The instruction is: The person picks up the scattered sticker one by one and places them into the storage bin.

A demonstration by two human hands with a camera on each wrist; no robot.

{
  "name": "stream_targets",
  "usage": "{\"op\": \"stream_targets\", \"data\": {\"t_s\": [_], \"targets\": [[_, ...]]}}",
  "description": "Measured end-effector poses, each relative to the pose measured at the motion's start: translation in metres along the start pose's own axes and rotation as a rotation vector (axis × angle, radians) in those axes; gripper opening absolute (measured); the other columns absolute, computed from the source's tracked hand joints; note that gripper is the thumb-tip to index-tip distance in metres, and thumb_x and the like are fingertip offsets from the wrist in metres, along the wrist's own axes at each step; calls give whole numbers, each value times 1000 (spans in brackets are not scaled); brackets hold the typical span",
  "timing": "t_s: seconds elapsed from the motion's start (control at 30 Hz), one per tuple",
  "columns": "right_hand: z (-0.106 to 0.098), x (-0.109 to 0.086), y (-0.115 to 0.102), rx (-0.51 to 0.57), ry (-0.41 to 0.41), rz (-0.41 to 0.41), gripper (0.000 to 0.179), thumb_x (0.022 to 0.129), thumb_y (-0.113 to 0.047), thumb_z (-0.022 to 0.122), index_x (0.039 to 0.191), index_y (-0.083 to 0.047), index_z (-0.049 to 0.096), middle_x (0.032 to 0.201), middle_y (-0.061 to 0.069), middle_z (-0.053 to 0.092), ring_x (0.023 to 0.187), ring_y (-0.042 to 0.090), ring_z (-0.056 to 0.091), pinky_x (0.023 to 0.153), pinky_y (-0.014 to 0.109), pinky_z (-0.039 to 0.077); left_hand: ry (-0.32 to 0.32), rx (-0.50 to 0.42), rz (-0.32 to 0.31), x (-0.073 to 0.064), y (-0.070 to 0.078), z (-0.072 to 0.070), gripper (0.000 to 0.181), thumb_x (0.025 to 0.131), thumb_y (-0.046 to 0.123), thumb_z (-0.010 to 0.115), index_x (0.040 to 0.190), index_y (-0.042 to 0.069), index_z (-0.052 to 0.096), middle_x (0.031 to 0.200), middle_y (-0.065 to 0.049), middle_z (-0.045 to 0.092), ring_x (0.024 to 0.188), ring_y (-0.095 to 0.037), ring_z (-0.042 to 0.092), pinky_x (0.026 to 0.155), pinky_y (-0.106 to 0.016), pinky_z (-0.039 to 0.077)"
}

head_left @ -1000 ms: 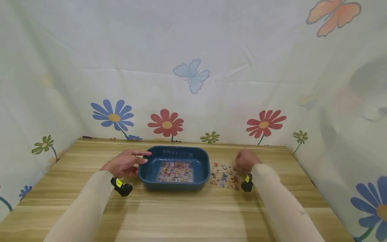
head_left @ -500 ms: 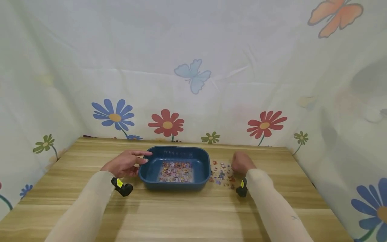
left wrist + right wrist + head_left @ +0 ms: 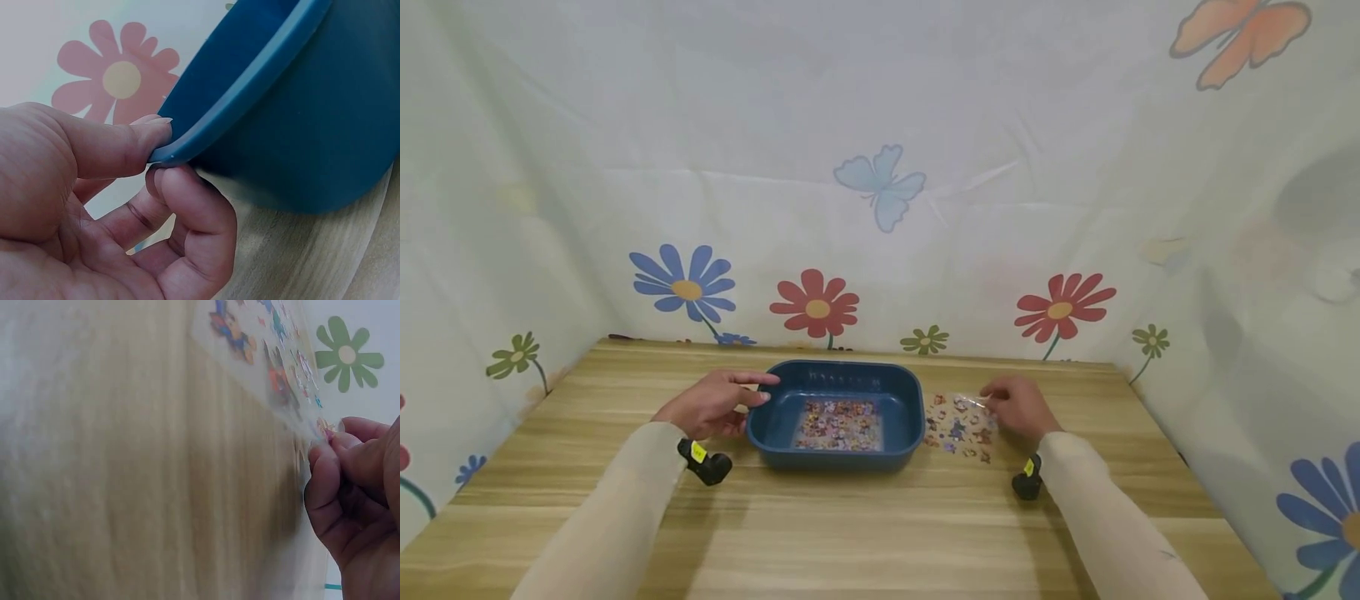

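Note:
A dark blue plastic basin (image 3: 837, 461) stands on the table; a clear sheet of small colourful stickers (image 3: 841, 427) lies in its bottom. My left hand (image 3: 711, 406) holds the basin's left rim, thumb on top and curled fingers beneath, as the left wrist view shows up close. Right of the basin is another clear sticker sheet (image 3: 957, 429) with cartoon figures. My right hand (image 3: 1021, 406) pinches this sheet's far right corner between thumb and fingers. In the right wrist view the sheet (image 3: 244, 356) slants up off the wood towards the fingertips (image 3: 324, 450).
The wood-grain table (image 3: 850, 533) runs back to a white cloth (image 3: 737, 217) printed with flowers and butterflies. Cloth also hangs at both sides. A black wrist camera (image 3: 706, 463) is strapped to the left wrist, another wrist camera (image 3: 1027, 479) to the right.
My right hand shifts left over the sheet's edge, then back right, its fingers now pinching the corner, which shows a glossy lifted edge. The left hand stays at the basin's rim.

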State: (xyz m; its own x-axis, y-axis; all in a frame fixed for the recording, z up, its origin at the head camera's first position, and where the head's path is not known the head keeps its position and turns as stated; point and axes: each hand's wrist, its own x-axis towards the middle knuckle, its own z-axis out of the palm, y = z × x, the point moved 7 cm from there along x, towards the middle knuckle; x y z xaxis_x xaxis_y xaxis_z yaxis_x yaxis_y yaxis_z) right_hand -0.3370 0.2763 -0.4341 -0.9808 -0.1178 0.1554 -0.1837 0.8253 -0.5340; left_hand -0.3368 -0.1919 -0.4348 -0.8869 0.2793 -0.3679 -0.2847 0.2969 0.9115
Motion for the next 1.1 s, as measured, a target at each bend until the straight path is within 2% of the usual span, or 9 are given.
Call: {"op": "stream_targets", "data": {"t_s": [0.1, 0.17, 0.37, 0.53, 0.67, 0.87, 1.1], "targets": [[-4, -2, 1, 45, -5, 36, 21, 97, -3, 64, 113, -4, 78, 115, 17, 75, 104, 29, 67, 94, 49, 56, -4, 2, 1, 0, 0, 0, 52, 104, 12, 59, 155, 13, 49, 148, -24, 53, 72, -23, 57, 64, -27, 50], [-6, -2, 1, 78, -8, 61, 22, 97, -4, 63, 114, -4, 78, 117, 17, 76, 104, 29, 67, 92, 46, 57, 1, 0, -1, -1, 1, 0, 52, 104, 12, 59, 155, 13, 50, 148, -23, 53, 72, -23, 57, 64, -27, 50], [-10, 1, 4, 180, -24, 86, 20, 97, -1, 64, 112, 0, 77, 104, 16, 77, 83, 20, 65, 71, 30, 55, 8, 7, 2, 0, 1, 1, 51, 104, 13, 60, 154, 14, 51, 147, -23, 54, 72, -23, 58, 63, -27, 50], [-15, 3, 8, 259, -38, 91, 21, 98, 2, 62, 113, 4, 76, 90, 13, 75, 72, 15, 62, 63, 26, 54, 10, -2, 0, 0, 1, 2, 51, 104, 13, 61, 154, 14, 52, 147, -24, 55, 73, -24, 59, 63, -27, 52], [-19, 2, 6, 300, -41, 74, 22, 99, 5, 59, 113, 7, 76, 90, 15, 75, 70, 13, 61, 62, 25, 54, 12, -5, -2, -1, 1, 1, 51, 104, 12, 60, 154, 13, 52, 147, -24, 54, 73, -24, 59, 64, -28, 52], [-25, 1, 1, 305, -46, 61, 22, 100, 3, 59, 114, 6, 76, 101, 18, 76, 74, 13, 61, 64, 25, 54, 15, 6, -3, -2, 1, 0, 51, 104, 12, 60, 154, 14, 52, 147, -24, 55, 72, -24, 58, 63, -28, 52], [-31, 3, 0, 306, -65, 69, 23, 102, -1, 58, 117, 3, 75, 103, 16, 74, 79, 17, 60, 68, 27, 54, 18, 7, -8, -3, 2, 1, 51, 104, 13, 61, 154, 13, 52, 148, -23, 55, 73, -23, 57, 63, -27, 51]]}}
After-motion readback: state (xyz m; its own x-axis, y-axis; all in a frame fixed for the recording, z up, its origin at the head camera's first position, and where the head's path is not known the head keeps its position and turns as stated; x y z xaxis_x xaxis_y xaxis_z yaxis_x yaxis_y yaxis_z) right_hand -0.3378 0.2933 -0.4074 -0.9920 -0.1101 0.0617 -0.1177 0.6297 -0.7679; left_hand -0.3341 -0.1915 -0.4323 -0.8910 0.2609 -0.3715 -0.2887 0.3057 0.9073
